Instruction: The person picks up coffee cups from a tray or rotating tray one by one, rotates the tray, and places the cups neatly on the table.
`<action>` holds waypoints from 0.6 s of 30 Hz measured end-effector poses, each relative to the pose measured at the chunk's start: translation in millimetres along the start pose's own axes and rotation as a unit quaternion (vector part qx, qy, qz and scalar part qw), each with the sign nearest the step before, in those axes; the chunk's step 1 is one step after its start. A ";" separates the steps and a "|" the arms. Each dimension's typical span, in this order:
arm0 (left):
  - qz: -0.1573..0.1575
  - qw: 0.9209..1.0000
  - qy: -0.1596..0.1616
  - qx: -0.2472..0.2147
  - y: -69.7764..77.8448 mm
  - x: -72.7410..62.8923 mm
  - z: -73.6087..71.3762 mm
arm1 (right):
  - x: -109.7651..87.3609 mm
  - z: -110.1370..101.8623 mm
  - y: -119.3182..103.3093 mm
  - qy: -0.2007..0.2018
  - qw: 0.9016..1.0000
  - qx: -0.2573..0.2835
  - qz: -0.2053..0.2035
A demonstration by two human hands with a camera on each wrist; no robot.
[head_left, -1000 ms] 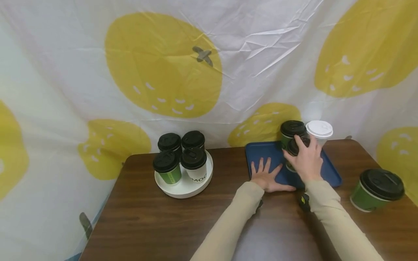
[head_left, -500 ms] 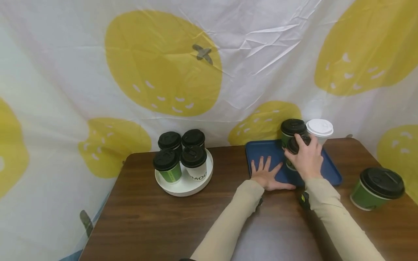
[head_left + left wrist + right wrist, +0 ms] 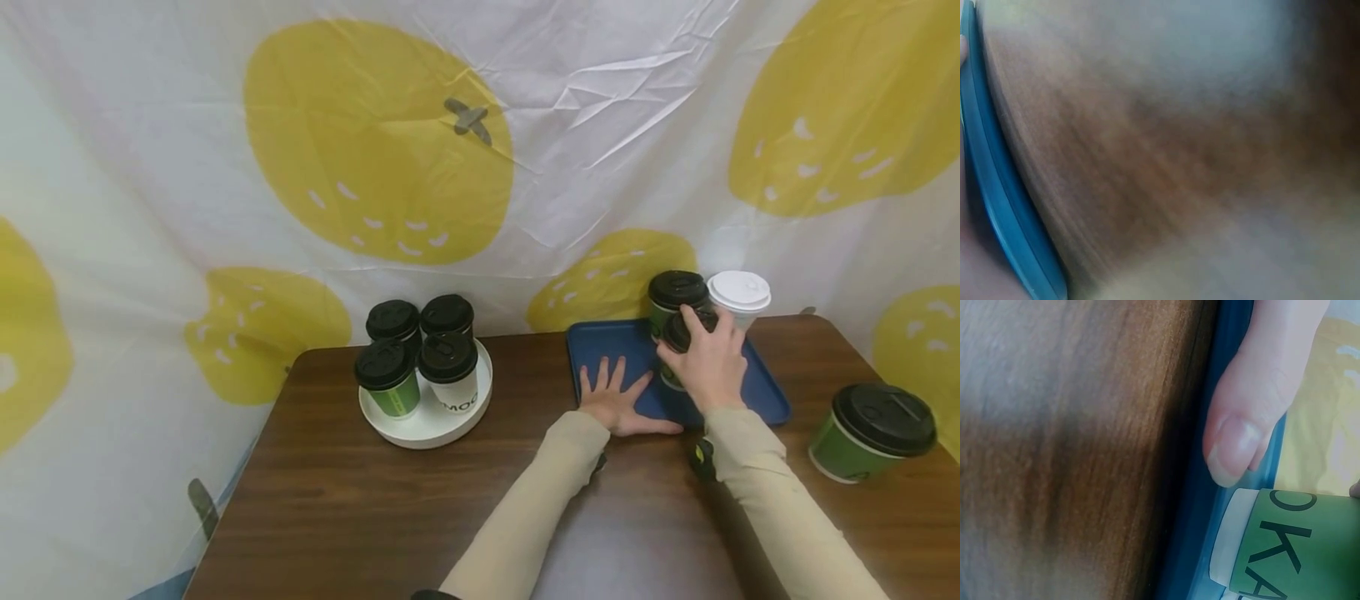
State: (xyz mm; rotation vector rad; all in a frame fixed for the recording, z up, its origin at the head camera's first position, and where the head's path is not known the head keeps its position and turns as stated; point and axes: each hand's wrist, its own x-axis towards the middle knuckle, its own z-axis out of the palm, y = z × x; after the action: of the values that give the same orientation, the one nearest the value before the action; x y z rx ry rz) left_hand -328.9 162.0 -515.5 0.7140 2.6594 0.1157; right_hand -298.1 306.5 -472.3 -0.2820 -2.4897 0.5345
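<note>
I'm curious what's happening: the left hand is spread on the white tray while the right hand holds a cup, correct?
Not quite: the head view shows the left hand spread on the blue tray; the right hand does hold a cup.

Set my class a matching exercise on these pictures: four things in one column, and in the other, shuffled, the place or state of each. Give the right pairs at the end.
Things
1. Left hand
2. Round white tray
3. Right hand
4. Green cup at the far right

Places and states
A. Grips a black-lidded cup
B. Stands on the wooden table, off both trays
C. Lies with fingers spread over the blue tray
D. Bears four cups with black lids

Right pairs
1-C, 2-D, 3-A, 4-B
</note>
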 end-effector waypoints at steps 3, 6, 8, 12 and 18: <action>0.010 1.000 0.016 -0.011 -0.8 -8.1 -2.7 | -0.2 -0.8 -0.3 -0.002 1.000 0.000 0.001; 0.020 0.999 0.027 -0.015 -1.9 -15.4 -4.8 | -0.9 -1.2 -0.7 -0.006 1.000 -0.001 0.004; 0.021 0.999 0.029 -0.012 -2.0 -17.3 -5.8 | -0.9 -1.6 -0.7 -0.006 1.000 -0.001 0.005; 0.019 0.999 0.033 -0.001 -2.0 -16.8 -6.6 | -0.3 -2.4 -1.2 -0.004 1.000 0.000 0.004; 0.018 0.999 0.035 -0.001 -1.7 -17.4 -6.1 | -0.7 -2.3 -2.3 -0.006 1.000 0.001 0.004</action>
State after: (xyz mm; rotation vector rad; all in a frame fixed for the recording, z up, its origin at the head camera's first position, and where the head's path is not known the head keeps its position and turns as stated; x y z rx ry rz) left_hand -318.2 151.9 -504.2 0.7709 2.7139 0.1561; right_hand -296.3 304.9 -470.0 -0.2892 -2.5015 0.5430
